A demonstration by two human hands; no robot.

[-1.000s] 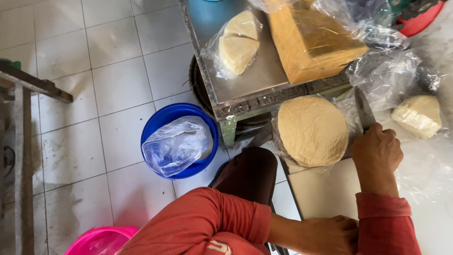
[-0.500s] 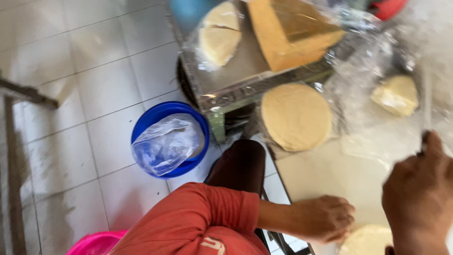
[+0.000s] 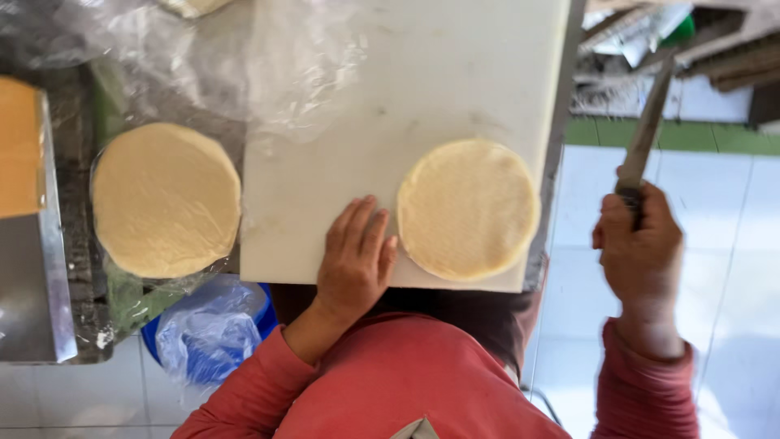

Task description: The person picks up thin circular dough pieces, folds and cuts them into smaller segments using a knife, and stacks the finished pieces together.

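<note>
One dough round (image 3: 469,209) lies between both hands, touching the left hand (image 3: 355,258).

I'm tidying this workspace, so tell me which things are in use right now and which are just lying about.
In use:
left hand flat on white cutting board
round pale dough disc on it
right hand gripping long knife

Lying about:
second dough disc in clear plastic
blue bucket with plastic bag
crumpled clear plastic sheet
</note>
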